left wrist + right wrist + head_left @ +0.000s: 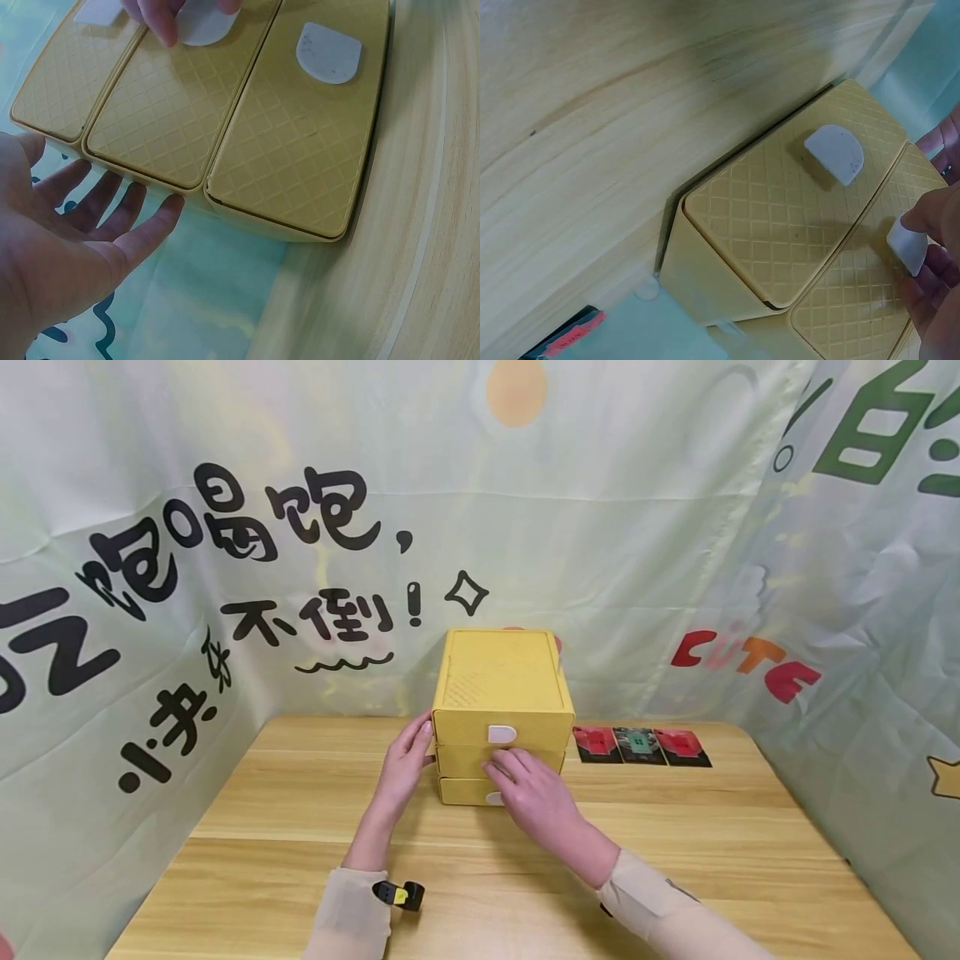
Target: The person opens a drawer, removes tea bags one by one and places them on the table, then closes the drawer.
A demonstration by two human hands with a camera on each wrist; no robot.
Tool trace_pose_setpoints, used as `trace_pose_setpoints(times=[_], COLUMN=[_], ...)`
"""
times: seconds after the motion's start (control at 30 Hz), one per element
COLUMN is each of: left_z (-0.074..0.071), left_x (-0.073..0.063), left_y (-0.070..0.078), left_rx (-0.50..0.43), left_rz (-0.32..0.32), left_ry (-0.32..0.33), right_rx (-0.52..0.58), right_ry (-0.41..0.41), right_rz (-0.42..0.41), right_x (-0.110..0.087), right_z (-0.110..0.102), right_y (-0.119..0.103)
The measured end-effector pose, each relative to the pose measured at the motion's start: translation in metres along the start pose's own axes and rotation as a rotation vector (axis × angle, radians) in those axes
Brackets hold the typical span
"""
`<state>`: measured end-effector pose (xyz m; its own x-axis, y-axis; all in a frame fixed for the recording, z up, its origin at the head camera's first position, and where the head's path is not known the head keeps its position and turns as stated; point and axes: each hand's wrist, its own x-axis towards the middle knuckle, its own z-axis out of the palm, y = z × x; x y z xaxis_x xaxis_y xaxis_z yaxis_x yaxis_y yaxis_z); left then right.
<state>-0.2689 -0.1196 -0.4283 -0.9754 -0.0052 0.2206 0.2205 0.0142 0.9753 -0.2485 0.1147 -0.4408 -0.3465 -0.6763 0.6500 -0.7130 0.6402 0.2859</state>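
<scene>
A yellow three-tier drawer box (pixel 502 672) with waffle-patterned fronts stands on the table. My right hand (pixel 542 797) is at the middle drawer (pixel 157 112), pinching its white handle (pixel 907 246) between thumb and fingers. Along the box's left side, my left hand (pixel 405 764) rests with extended, spread fingertips against the wall. The upper drawer's white tab (pixel 502 734) shows above the right hand. Below it, the bottom drawer's handle (pixel 836 154) is free of fingers. All three fronts look flush with the box.
Three square cards lie in a row right of the box: a red card (pixel 597 743), a dark green one (pixel 640 746) and another red card (pixel 681 748). A printed cloth (pixel 600 552) hangs close behind the wooden table (pixel 300 810) and along its sides.
</scene>
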Motion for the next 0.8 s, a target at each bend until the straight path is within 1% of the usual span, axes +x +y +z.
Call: trace_pose_setpoints(times=[0.33,0.53,0.8], left_z=[0.0008,0.0004,0.0007], left_x=[0.0004,-0.0004,0.0000], left_y=[-0.0008,-0.0005,0.0004], left_rx=[0.004,0.001,0.003], left_rz=[-0.011,-0.006,0.005], left_ry=[0.007,0.003,0.001], right_rx=[0.058,0.061,0.047], right_ry=[-0.051,-0.071,-0.055], right_rz=[0.061,0.065,0.054], right_x=[0.0012,0.0014,0.0009], right_z=[-0.0019,-0.0022,-0.0029], right_y=[-0.0018,-0.0016,-0.0036])
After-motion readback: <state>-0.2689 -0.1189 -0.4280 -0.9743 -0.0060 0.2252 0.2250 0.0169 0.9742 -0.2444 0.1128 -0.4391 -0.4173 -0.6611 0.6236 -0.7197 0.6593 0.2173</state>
